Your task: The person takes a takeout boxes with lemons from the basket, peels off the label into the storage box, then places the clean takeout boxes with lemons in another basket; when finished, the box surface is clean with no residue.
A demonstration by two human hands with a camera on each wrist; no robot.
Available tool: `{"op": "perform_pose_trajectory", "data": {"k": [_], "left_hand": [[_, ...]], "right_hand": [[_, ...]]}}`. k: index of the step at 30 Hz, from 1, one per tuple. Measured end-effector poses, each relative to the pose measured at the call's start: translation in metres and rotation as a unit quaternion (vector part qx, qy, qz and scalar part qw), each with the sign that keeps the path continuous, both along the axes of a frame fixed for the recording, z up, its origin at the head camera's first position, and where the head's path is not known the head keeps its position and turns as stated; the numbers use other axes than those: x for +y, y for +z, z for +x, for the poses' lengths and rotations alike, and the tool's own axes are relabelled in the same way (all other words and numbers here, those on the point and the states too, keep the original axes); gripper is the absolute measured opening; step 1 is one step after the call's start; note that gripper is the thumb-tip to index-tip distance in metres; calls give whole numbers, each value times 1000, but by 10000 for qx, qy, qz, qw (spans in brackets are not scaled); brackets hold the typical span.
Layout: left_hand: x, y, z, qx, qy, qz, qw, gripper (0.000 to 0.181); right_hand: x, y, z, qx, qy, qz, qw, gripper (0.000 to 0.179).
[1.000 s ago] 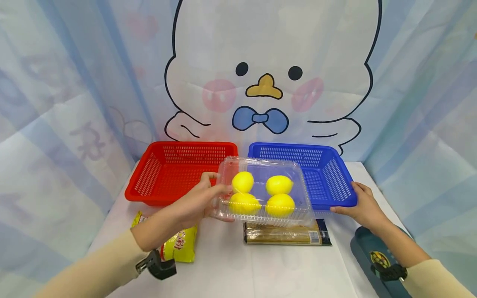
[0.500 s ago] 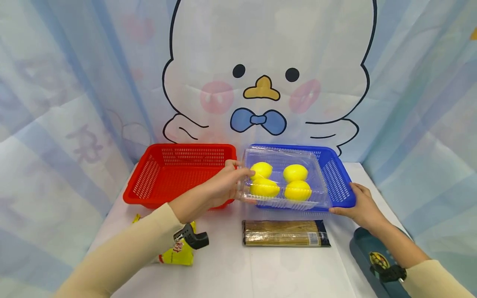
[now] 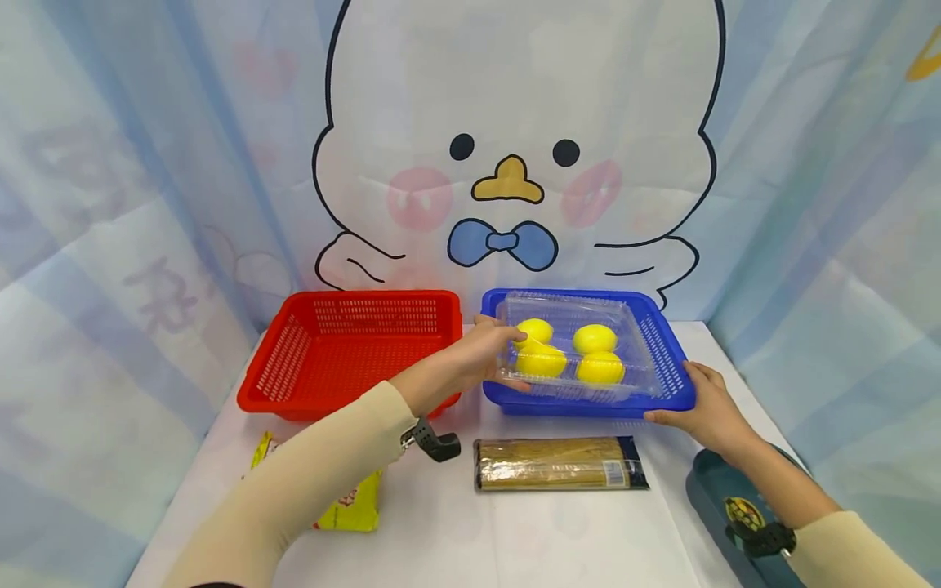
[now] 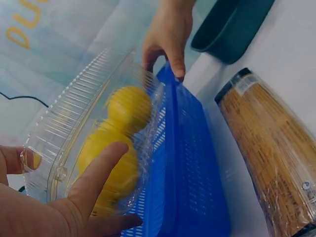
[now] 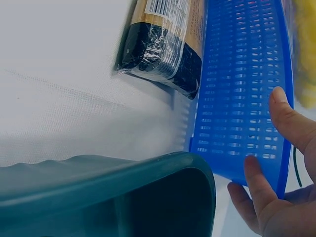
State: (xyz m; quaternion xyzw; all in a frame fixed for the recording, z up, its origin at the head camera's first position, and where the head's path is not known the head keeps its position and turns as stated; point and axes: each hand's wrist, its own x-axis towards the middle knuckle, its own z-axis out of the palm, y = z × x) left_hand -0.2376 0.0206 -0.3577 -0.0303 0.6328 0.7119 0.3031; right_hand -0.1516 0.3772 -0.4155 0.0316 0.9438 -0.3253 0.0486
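My left hand (image 3: 476, 353) grips the left end of a clear plastic clamshell box (image 3: 638, 371) holding several yellow lemons (image 3: 541, 360). In the head view the box overlaps the inside of the blue basket (image 3: 581, 407), its left end at my fingers. The left wrist view has the thumb and fingers spread around the end of the box, with the lemons (image 4: 129, 109) seen through the plastic. At the basket's front right corner, my right hand (image 3: 713, 415) holds the rim; its thumb and fingers (image 5: 291, 121) lie to either side of that corner in the right wrist view.
A red basket (image 3: 253, 405) stands left of the blue one. In front lies a pack of dry noodles (image 3: 551, 464). A yellow snack bag (image 3: 358, 508) is partly under my left forearm. A dark teal bin (image 3: 706, 490) sits at the right, below my right forearm.
My left hand has carried the box of lemons rightward and away from me, from in front of both baskets to over the blue basket. My right hand keeps its hold on the corner.
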Motion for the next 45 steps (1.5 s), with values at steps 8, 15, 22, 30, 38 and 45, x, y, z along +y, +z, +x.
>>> {"op": "perform_pose_trajectory", "data": {"k": [8, 15, 22, 30, 38, 45], "left_hand": [[23, -10, -12, -137, 109, 17, 9998, 101], [41, -24, -23, -121, 196, -18, 9997, 98], [50, -43, -26, -76, 332, -67, 9994, 93], [57, -51, -25, 13, 317, 26, 9995, 92], [61, -56, -30, 70, 317, -85, 9994, 91], [62, -60, -31, 283, 191, -633, 9974, 91]], "right_hand": [[0, -2, 0, -6, -29, 8, 10000, 134], [0, -3, 0, 1, -67, 19, 10000, 134], [-1, -7, 2, 19, -8, 16, 10000, 134], [-2, -5, 5, 18, -64, -18, 10000, 133], [-1, -3, 2, -2, -81, -77, 9999, 133], [0, -3, 3, 6, -67, -63, 10000, 130]]}}
